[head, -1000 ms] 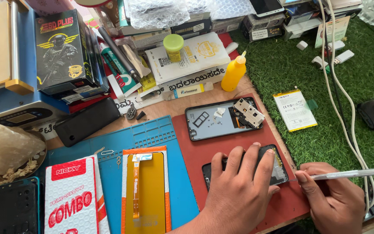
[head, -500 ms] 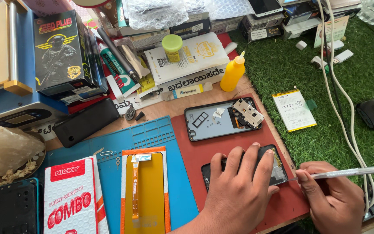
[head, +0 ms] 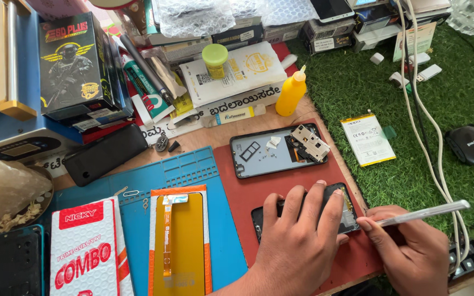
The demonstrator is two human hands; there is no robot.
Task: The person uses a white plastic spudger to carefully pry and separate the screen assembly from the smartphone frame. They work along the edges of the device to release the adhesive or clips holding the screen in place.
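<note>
Red mat (head: 303, 183), left hand (head: 297, 241) hiding phone (head: 346, 211)

Dark open-backed phone body (head: 303, 211) is lying on a red rubber work mat (head: 281, 186), which is adjoining a blue gridded silicone mat (head: 182, 170). Slim silver metal tool (head: 423, 212) is showing plain. Yellow plastic squeeze bottle (head: 291, 93) is standing beside green artificial turf (head: 357, 87).

Left hand (head: 297, 241) pretty much covers the opened phone (head: 346, 211), so most of its insides are hidden. Tool tip's too small to see where it touches. Right hand (head: 412, 252) is cut off at the bottom edge.
</note>
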